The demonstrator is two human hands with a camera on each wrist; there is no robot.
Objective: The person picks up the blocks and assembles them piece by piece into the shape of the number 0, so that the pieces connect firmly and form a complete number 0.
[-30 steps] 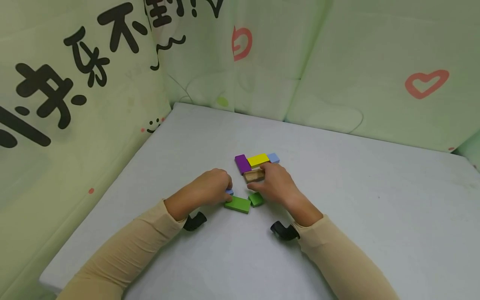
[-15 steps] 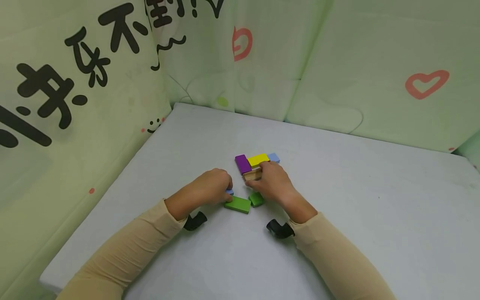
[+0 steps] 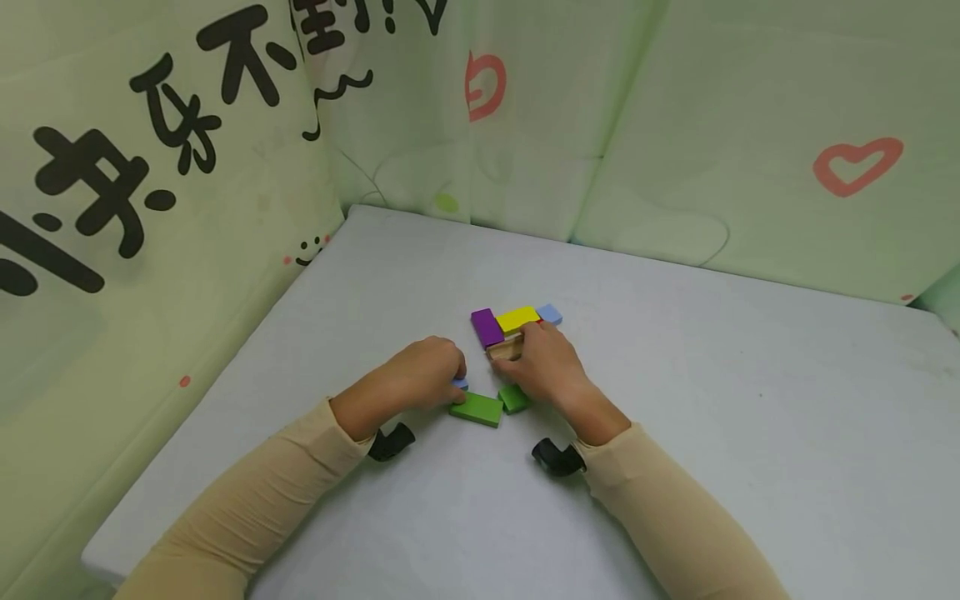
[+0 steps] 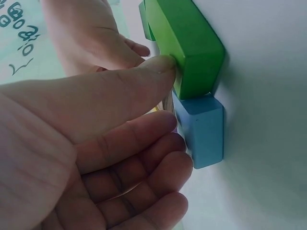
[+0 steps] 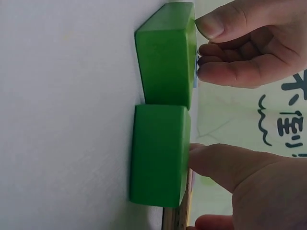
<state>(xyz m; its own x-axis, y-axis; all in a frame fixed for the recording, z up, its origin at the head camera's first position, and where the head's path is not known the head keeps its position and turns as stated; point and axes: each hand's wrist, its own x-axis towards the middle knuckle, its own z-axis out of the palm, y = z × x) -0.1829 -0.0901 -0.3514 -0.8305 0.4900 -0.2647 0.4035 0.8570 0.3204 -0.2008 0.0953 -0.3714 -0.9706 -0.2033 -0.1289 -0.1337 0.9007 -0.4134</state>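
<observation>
My right hand grips a wooden block between thumb and fingers, its left end beside a purple block. A yellow block lies just behind. My left hand has its thumb tip on a long green block; its loosely bent fingers touch the top of a blue block that meets the green one's end. A short green block stands at the long one's other end, under my right thumb in the right wrist view. The right fingertips are mostly hidden in that view.
A light blue block sits at the yellow block's right end, and a sliver of red shows by my right fingers. The white table meets printed cloth walls at the back and left.
My right hand has shifted slightly left, bringing the wooden block closer to the purple one and tipping it so its side shows more. My left hand has stayed put.
</observation>
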